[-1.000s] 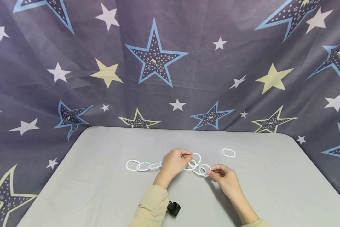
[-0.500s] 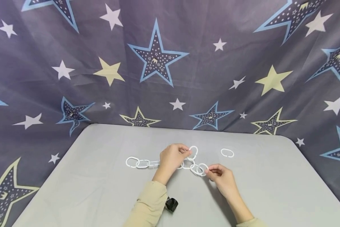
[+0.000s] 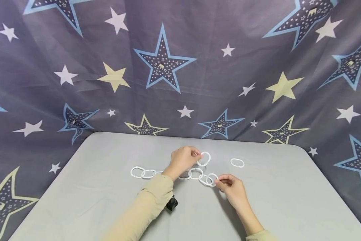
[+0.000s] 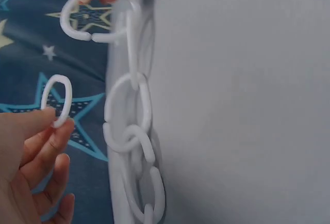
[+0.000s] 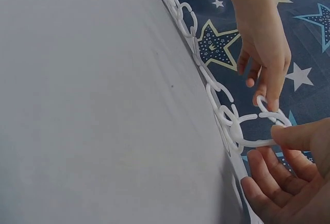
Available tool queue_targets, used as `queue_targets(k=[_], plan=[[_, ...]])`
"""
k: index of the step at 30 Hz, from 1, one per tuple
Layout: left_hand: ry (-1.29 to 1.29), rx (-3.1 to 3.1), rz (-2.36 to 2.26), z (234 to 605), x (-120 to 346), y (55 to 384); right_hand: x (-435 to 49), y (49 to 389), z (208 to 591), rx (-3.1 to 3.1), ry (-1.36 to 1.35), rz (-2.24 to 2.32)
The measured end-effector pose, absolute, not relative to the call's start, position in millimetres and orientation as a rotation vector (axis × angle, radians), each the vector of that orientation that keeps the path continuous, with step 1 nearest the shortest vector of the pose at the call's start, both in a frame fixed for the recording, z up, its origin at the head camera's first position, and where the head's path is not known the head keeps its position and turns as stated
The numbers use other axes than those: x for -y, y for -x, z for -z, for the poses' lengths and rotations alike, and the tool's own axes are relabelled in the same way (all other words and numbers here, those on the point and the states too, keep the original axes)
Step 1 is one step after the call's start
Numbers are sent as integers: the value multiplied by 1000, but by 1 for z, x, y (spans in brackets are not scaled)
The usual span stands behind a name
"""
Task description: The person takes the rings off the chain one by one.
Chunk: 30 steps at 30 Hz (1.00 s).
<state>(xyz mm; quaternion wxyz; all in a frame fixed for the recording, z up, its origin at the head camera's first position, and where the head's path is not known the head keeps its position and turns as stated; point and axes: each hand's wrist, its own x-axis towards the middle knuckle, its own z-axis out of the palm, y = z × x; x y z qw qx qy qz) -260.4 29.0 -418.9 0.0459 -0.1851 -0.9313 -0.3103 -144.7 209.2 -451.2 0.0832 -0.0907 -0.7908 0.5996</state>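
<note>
Thumb and fingertips of my left hand (image 3: 182, 160) pinch a single white oval plastic chain link (image 4: 69, 97). It is held up beyond the chain and stands apart from it in the left wrist view. My right hand (image 3: 233, 190) pinches the end link (image 4: 64, 20) of a white plastic chain (image 4: 147, 110), whose gap shows in the left wrist view. From there the chain runs leftward over the table, its middle partly hidden behind my left wrist. Its far left link (image 3: 131, 172) lies flat on the tabletop.
Another loose white link (image 3: 243, 163) lies on the grey tabletop (image 3: 288, 194), beyond my right hand. A black device (image 3: 172, 203) sits under my left sleeve. A star-patterned curtain (image 3: 228, 83) rises right behind the table's back edge.
My left hand has moved away from me with its link, which overlapped the chain in view and now shows apart from it. My right hand keeps its pinch on the end link.
</note>
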Motion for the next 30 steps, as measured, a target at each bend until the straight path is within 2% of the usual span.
queue_targets(k=[14, 30], plan=[[864, 2886, 606, 424, -55, 299, -203, 147, 456, 2355, 233, -1768], [892, 2995, 716, 436, -100, 319, -211, 144, 447, 2361, 253, -1744]])
